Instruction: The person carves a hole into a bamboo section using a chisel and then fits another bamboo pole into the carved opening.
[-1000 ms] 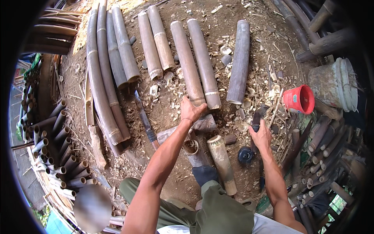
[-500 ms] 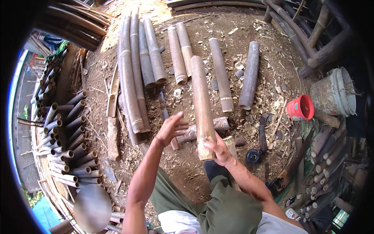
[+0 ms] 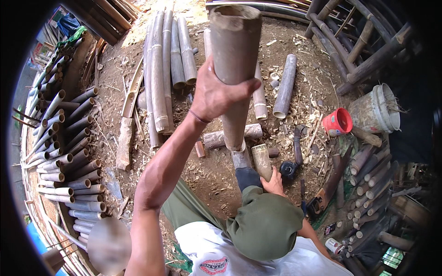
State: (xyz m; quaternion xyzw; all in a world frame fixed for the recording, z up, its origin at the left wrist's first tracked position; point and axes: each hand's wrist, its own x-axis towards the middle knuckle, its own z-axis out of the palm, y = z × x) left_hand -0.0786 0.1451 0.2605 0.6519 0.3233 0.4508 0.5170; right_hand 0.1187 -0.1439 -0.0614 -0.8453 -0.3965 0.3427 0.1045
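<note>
My left hand (image 3: 220, 94) is closed around a thick bamboo tube (image 3: 235, 53). Its open upper end is raised toward me, and its lower end comes down beside the foot of my bent leg. Lower and to the right, my right hand (image 3: 275, 182) has its fingers round the base of a short, pale bamboo piece (image 3: 262, 158); part of that grip is hidden by my knee. Behind the tube, a bamboo log (image 3: 252, 131) lies crosswise on the ground. A brown wooden handle (image 3: 199, 149) lies at the log's left end.
Long bamboo poles (image 3: 158, 78) lie ahead to the left, and cut tubes (image 3: 83, 184) are stacked at far left. On the right are a red bucket (image 3: 337, 122), a larger grey bucket (image 3: 370, 110), a hand saw (image 3: 329, 191) and a hammer-like tool (image 3: 298, 145). Chips litter the soil.
The bamboo piece has passed from my right hand to my left, raised with a grey-brown side showing. My left hand has closed; my right has dropped to the short bamboo piece.
</note>
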